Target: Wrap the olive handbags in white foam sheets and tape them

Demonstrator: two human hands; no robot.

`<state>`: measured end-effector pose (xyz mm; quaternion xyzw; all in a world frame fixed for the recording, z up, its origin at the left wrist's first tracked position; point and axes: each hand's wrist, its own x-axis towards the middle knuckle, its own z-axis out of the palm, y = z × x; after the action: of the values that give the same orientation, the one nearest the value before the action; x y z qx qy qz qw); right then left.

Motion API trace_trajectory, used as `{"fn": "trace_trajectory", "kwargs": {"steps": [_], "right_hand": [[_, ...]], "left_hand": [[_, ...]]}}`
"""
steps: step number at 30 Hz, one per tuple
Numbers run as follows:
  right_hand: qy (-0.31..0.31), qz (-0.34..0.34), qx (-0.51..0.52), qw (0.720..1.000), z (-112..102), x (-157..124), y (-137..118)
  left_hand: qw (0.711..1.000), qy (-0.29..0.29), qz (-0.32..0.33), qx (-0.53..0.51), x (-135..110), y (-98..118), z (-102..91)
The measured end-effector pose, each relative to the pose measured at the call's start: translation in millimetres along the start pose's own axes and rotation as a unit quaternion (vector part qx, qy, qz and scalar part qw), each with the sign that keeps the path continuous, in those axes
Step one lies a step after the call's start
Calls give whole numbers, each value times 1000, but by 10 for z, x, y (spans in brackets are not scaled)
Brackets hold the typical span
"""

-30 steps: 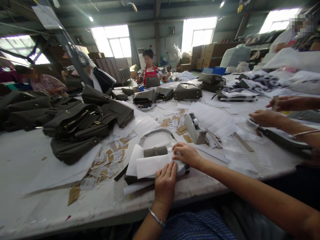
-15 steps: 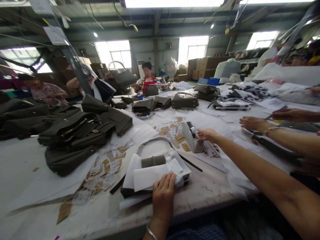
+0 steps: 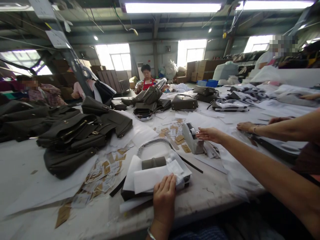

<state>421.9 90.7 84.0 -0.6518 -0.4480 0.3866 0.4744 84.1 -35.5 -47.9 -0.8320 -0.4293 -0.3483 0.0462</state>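
A dark olive handbag (image 3: 128, 195) lies on the table in front of me, mostly covered with white wrapping sheets (image 3: 146, 180). Its looped handle (image 3: 150, 142) is wrapped in clear plastic, and a small olive roll-shaped piece (image 3: 153, 162) rests on top. My left hand (image 3: 165, 193) lies over the bag's near edge, fingers flat on the white sheet. To the right, my right hand (image 3: 211, 135) reaches to a grey tape dispenser (image 3: 193, 141), its fingers stretched out beside the tape roll. Whether the fingertips touch any tape is too small to tell.
Olive bags (image 3: 75, 133) are heaped at the left. Paper tags with strings (image 3: 106, 173) lie scattered beside my bag, and more tags (image 3: 175, 131) lie behind it. A co-worker's hands (image 3: 247, 127) handle another bag at the right. Several finished-looking bags (image 3: 184, 101) stand farther back.
My right hand's fingers have straightened at the tape dispenser. My left hand stays on the bag. Across the table, a person's raised bag has come down onto the others.
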Motion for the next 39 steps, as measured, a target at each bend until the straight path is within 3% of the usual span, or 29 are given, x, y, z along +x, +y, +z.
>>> {"fn": "trace_trajectory", "kwargs": {"steps": [5, 9, 15, 21, 27, 29, 33, 36, 39], "right_hand": [[-7, 93, 72, 993, -103, -669, 122], [34, 103, 72, 992, -38, -1023, 455], [99, 82, -30, 991, 117, -843, 888], [107, 36, -192, 975, 35, -571, 862], [128, -59, -373, 917, -159, -786, 749], [113, -120, -448, 879, -222, -933, 683], [-5, -297, -579, 760, -285, -1193, 415], [-110, -368, -562, 732, -206, -1324, 143], [-204, -387, -532, 725, 9, -1392, -99]], "left_hand": [[1000, -11, -5, 5, -4, 11, -10], [1000, -23, -13, 1, -7, 16, -31], [1000, -28, -7, 9, -1, 23, -57], [1000, -23, -4, 6, 7, 25, -63], [1000, -29, -5, 3, 9, 25, -72], [1000, -28, -3, 4, 8, 24, -71], [1000, -26, -2, 4, 2, 22, -68], [1000, -26, -2, 2, 0, 25, -70], [1000, -29, -4, 2, 2, 34, -72]]}}
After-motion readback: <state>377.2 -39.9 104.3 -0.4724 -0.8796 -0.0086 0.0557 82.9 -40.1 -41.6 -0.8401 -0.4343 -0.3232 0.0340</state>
